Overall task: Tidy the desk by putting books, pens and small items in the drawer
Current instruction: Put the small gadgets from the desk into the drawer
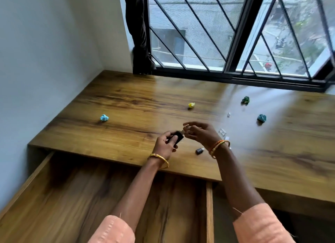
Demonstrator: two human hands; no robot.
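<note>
Left hand (pixel 165 144) grips a small black rectangular gadget (pixel 175 137) with a pale metal plug at its end, fingers and thumb curled round the body, held just above the wooden table (pixel 126 105). Right hand (pixel 200 133) sits at the plug end, fingertips pinching something tiny and clear there — possibly a cap, too small to be sure.

Handling judgement: the gadget looks light, rigid, smooth-sided; it should carry fine gripped across its flat faces, not by the plug.

Just beside the right wrist, on the table, lies a short dark grey adapter-like piece (pixel 199 150); a few clear plastic bits (pixel 222 132) are scattered near it. They look slippery and easy to drop — a fingertip pinch each, or sweep them together.

Further out: crumpled paper balls, light blue (pixel 104 117), yellow (pixel 191 105), dark green (pixel 245 100), teal (pixel 261 118), well apart from one another. Soft, featherweight.

Below the table edge, the open wooden drawer (pixel 209 206) shows nothing inside where visible.
</note>
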